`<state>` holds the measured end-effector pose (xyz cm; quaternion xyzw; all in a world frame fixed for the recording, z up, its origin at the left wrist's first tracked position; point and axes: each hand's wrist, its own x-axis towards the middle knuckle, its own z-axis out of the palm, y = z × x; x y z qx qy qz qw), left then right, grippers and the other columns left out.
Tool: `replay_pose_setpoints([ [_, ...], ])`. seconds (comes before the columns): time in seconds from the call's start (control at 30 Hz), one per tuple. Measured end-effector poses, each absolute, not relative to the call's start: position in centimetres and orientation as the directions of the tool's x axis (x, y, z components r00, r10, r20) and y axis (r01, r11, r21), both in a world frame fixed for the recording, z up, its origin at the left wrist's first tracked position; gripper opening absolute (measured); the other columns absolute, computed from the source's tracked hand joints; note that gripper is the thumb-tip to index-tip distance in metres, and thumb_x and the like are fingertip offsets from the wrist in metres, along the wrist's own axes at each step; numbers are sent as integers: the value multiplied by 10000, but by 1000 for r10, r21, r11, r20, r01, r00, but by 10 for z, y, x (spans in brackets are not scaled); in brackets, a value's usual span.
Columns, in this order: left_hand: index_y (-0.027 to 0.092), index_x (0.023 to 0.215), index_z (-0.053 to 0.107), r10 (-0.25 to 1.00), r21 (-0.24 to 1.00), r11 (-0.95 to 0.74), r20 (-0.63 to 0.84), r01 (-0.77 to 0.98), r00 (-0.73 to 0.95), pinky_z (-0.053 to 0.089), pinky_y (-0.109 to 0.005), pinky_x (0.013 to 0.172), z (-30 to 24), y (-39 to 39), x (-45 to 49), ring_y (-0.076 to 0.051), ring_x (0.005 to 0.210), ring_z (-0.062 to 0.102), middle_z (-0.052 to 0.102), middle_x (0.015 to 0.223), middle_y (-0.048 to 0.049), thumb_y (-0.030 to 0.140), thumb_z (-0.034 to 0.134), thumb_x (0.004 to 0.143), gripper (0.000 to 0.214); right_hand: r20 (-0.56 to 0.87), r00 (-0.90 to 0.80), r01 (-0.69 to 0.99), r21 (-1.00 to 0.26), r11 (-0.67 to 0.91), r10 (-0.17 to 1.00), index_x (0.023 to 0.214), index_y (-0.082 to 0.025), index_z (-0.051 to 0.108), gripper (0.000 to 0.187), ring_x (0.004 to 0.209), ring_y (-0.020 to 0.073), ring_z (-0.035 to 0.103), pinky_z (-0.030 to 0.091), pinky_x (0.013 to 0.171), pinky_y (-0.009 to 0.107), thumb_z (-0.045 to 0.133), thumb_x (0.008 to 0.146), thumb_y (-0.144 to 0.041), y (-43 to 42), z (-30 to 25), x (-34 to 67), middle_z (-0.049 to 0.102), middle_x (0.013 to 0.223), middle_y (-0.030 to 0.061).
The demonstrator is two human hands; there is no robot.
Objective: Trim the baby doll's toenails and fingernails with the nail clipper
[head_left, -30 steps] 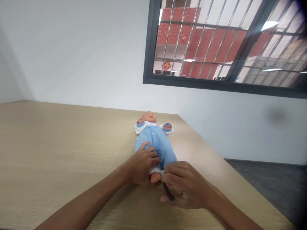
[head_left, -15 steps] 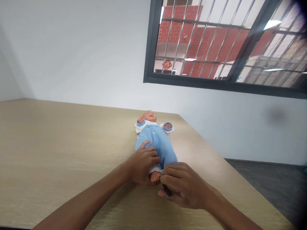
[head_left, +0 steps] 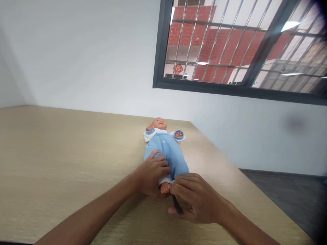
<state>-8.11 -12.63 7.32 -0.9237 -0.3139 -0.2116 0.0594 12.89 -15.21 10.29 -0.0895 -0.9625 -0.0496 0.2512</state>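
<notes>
A baby doll (head_left: 166,143) in light-blue clothes with white sleeves lies on its back, head away from me. My left hand (head_left: 152,175) is wrapped round the lower part of one leg. The doll's bare foot (head_left: 165,188) pokes out of a white cuff between my hands. My right hand (head_left: 196,197) is closed on a slim dark tool (head_left: 176,205), whose far end is at the side of that foot. My fingers cover part of the tool, so its kind does not show. The doll's other foot is hidden behind my right hand.
The doll lies on a light wood-grain table (head_left: 63,153), whose right edge slants towards me. Behind stands a white wall (head_left: 89,58) with a barred window (head_left: 217,44) at upper right. Dark floor (head_left: 270,190) shows beyond the right edge.
The dark tool has tilted slightly in my right hand, and more of its length shows below the foot. My left hand and the doll look unmoved.
</notes>
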Motion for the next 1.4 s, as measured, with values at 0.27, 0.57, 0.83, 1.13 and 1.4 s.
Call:
replay_pose_setpoints([
  [0.27, 198, 830, 558, 556, 45, -800, 429, 598, 712, 183, -488, 1121, 74, -126, -81, -238, 918, 549, 617, 879, -40, 515, 682, 641, 389, 480, -869, 180, 85, 980, 118, 902, -183, 536, 291, 633, 145, 517, 336, 591, 293, 444, 1009, -437, -151, 103, 128, 612, 771, 4],
  [0.57, 193, 833, 566, 554, 33, -798, 432, 602, 712, 181, -469, 1120, 75, -127, -81, -220, 922, 546, 617, 878, -31, 503, 684, 641, 383, 471, -874, 178, 88, 980, 116, 850, -190, 518, 281, 631, 145, 508, 319, 609, 293, 445, 1014, -406, -151, 103, 128, 586, 746, -9],
  [0.83, 192, 809, 553, 538, 27, -804, 459, 594, 707, 172, -463, 1121, 73, -127, -81, -207, 903, 545, 608, 852, -18, 525, 676, 654, 387, 481, -864, 202, 58, 978, 150, 943, -200, 514, 231, 605, 142, 480, 320, 616, 277, 508, 981, -427, -149, 105, 130, 557, 719, -30],
  [1.13, 191, 799, 546, 540, 28, -803, 456, 596, 707, 182, -467, 1104, 73, -127, -81, -212, 891, 540, 600, 836, -22, 506, 677, 659, 369, 459, -874, 175, -6, 985, 158, 966, -204, 497, 122, 604, 133, 469, 310, 615, 267, 514, 974, -324, -149, 106, 131, 547, 716, -41],
  [1.4, 194, 825, 555, 532, 11, -804, 461, 594, 710, 185, -464, 1109, 71, -127, -82, -208, 900, 544, 605, 850, -20, 510, 690, 658, 382, 475, -861, 200, -15, 980, 183, 1018, -213, 523, 171, 610, 136, 499, 326, 641, 269, 590, 920, -336, -149, 106, 133, 570, 723, -43],
])
